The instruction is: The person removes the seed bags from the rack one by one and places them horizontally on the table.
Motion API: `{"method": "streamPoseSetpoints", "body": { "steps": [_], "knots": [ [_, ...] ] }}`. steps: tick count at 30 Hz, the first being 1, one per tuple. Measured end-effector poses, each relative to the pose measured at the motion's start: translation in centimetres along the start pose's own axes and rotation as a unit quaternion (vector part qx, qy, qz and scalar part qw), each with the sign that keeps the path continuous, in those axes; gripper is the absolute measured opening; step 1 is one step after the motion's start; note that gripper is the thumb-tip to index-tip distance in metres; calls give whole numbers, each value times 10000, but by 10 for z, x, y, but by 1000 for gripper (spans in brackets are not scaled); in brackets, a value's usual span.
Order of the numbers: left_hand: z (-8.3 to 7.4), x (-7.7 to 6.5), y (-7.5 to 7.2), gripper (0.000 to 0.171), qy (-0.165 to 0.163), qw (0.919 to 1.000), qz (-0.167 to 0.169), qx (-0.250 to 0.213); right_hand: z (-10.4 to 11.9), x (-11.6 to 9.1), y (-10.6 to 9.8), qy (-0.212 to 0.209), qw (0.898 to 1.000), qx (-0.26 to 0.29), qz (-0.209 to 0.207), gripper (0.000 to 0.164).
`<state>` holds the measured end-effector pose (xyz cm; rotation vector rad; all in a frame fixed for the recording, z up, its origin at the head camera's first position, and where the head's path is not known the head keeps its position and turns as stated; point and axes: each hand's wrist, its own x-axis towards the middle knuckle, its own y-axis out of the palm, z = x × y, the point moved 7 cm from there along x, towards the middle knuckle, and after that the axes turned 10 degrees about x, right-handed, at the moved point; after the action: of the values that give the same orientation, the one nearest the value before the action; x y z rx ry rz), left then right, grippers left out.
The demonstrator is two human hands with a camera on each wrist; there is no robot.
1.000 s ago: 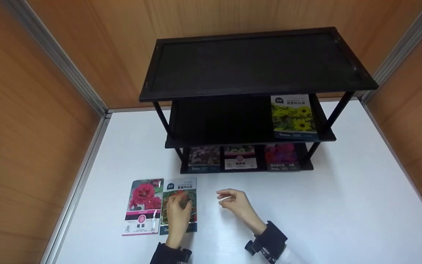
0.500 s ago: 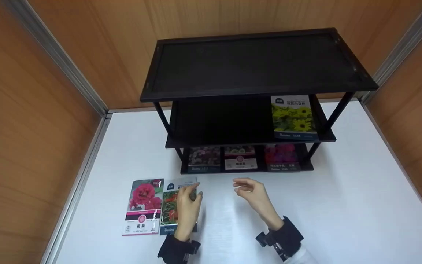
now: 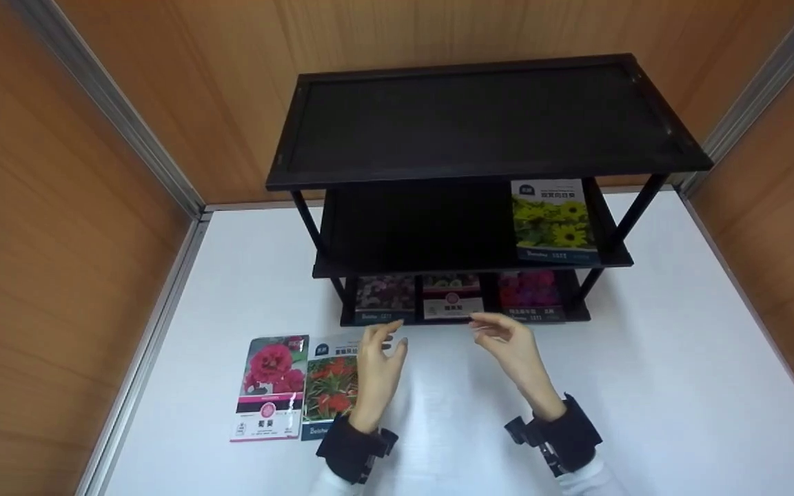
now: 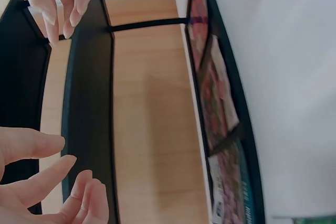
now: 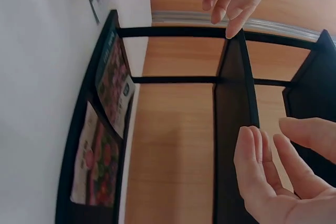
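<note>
My left hand, fingers loosely bent and holding nothing, is just right of a seed packet with red flowers and overlaps its right edge in the head view. My right hand, also holding nothing, hangs in front of the lower tier of a black rack. In the left wrist view the left hand's fingers are slightly spread; the right wrist view shows the right hand's fingers likewise apart. A seed packet with pink flowers lies on the table left of the red-flower one.
On the rack's middle tier, a yellow-flower packet leans at the right end. The bottom tier holds a purple-flower packet, a white-and-black labelled packet and a magenta-flower packet. Wooden panels enclose the white table.
My left hand has moved right and forward from over the red-flower packet. My right hand has gone forward and right too. The packets have stayed in place.
</note>
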<state>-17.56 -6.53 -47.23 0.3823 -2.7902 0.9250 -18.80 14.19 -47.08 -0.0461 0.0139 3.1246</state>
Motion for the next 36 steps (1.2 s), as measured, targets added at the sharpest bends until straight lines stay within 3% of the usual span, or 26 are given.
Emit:
{"method": "streamPoseSetpoints", "body": {
  "steps": [19, 30, 33, 36],
  "knots": [
    [-66, 26, 24, 27, 628, 9958, 639, -197, 47, 20, -58, -502, 9953, 211, -800, 29],
    [-100, 43, 35, 28, 956, 9917, 726, -461, 72, 31, -88, -900, 9883, 240, -1205, 28],
    [-105, 49, 39, 28, 914, 9915, 807, -460, 76, 35, -100, -1000, 9848, 139, -1417, 28],
    [-108, 56, 41, 29, 844, 9915, 898, -429, 80, 39, -110, -1102, 9800, -330, -1623, 27]
  ]
}}
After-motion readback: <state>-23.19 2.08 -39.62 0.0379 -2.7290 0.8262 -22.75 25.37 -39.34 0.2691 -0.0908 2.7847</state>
